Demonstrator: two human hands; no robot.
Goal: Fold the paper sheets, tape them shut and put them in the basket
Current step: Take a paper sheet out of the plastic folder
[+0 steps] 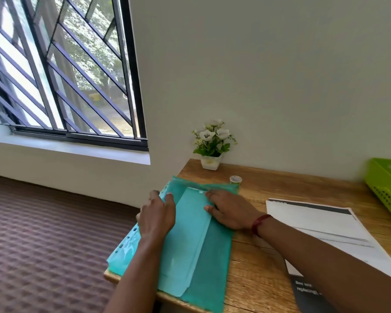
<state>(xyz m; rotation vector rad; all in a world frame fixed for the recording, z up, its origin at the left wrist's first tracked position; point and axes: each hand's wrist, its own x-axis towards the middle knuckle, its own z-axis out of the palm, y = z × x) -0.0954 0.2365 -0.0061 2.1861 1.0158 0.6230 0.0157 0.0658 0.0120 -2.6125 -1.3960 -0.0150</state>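
On the left corner of the table (269, 256), we judge the teal sheet (203, 267) light and floppy, our left hand (157, 218) pinching its nine-o'clock edge, our right hand (230, 211) pressed flat at two o'clock.

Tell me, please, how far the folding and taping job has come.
Done: one pale flap already lies folded over the teal sheet. In hand: the left hand grips its left edge, the right hand presses it flat. Left: the tape roll stands untouched behind, the printed sheet lies unfolded, and the green basket waits at the right.
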